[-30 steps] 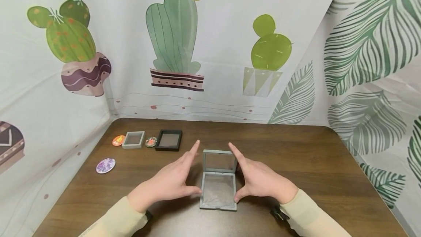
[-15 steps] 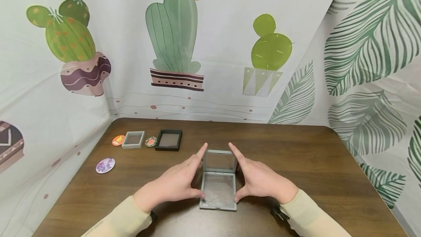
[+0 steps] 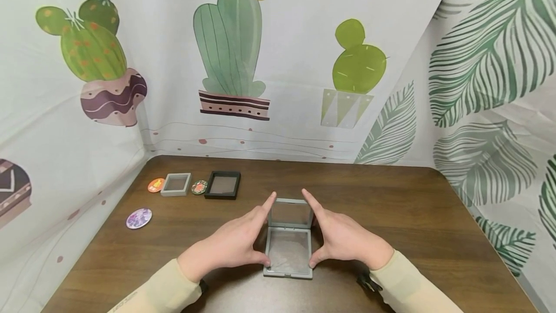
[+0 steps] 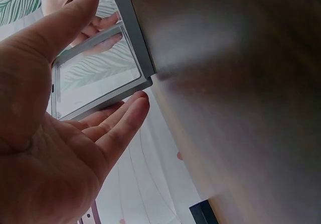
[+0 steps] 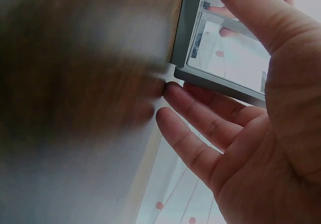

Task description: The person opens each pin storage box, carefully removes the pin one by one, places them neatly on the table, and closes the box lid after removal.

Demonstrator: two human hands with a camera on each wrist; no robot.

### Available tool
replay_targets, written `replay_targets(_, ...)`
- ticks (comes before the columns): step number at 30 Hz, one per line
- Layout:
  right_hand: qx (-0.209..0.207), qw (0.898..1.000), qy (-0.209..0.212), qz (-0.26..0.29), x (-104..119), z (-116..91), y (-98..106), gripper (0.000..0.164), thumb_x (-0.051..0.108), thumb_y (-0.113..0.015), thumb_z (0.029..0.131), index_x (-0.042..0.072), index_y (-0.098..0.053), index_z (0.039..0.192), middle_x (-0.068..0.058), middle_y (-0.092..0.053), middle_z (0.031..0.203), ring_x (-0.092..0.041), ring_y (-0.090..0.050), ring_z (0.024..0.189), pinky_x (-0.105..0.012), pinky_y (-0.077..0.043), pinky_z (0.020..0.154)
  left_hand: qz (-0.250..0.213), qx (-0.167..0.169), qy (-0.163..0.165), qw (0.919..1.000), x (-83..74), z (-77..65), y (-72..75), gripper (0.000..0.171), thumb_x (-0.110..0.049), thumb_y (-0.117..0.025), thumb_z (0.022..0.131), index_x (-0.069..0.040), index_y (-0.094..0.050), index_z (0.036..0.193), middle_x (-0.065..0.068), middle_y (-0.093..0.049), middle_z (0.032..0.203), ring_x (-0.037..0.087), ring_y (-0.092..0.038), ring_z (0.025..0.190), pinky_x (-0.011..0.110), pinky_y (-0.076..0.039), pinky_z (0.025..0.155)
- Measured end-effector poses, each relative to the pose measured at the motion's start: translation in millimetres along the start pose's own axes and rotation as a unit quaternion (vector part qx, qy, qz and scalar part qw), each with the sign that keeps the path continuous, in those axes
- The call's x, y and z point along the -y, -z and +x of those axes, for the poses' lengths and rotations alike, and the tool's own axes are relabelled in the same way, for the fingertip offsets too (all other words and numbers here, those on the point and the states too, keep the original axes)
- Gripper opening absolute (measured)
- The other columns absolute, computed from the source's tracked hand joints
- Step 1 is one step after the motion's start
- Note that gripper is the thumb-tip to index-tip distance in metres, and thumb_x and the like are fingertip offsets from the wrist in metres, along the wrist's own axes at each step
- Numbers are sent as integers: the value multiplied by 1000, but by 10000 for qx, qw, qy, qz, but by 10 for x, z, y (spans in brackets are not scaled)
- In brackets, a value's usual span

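Observation:
A grey hinged display frame [image 3: 288, 274] with clear film panes lies unfolded on the table, its lid [image 3: 291, 201] standing up at the back. My left hand [image 3: 232, 241] is at its left side, thumb on the front left corner, index finger along the lid's left edge. On the other side, my right hand [image 3: 347, 236] mirrors this, thumb at the right rim. Extended fingers [image 4: 123, 123] pass behind the lid in the left wrist view. In the right wrist view, the fingers [image 5: 200, 111] reach behind the lid's rim [image 5: 220, 87], near the tabletop.
At the back left of the brown table [image 3: 382, 197] lie a small light grey frame [image 3: 175, 193], a black frame [image 3: 220, 197], an orange disc [image 3: 156, 185] and a dark floral disc [image 3: 199, 187]. A purple patterned disc [image 3: 139, 219] lies nearer. Printed fabric [image 3: 299, 62] hangs behind.
My left hand has moved right, from beside the grey display frame to its left edge and lid. The right hand and the frame have stayed in place.

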State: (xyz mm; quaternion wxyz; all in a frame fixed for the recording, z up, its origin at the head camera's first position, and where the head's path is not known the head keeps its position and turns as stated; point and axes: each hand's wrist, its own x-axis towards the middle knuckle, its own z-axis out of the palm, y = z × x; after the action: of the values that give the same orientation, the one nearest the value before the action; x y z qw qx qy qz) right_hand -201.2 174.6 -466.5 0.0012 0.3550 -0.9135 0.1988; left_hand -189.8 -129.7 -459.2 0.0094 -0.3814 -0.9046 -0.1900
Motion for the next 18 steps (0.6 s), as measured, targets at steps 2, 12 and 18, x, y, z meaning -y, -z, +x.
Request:
replay_targets(2,-10,10000,-7,-41,2,-1,-2,152,70,-84,50,25,15,157,-10,-59,128,-7,-56,76,-33,-52,79,35,39,55,10000,-6,-7,1,143,-58,-86,63,-22,16,156,10,-41,149,23,-43,130,41,-47,95)
replay_targets(12,4,10000,40,-88,5,1,42,143,71,-82,54,30,8,158,-8,-52,138,-6,-53,69,-34,-52,76,101,67,82,9999,-52,-28,22,143,-58,-86,62,-21,14,157,14,-39,150,24,-42,132,40,-46,96)
replay_targets(18,-315,9984,468,55,-26,2,66,110,65,-71,78,28,-6,159,-2,-49,142,-13,-59,107,-38,-50,89,160,-28,-38,9999,-66,-43,43,135,-58,-83,69,-18,11,157,14,-42,148,22,-45,130,40,-47,94)
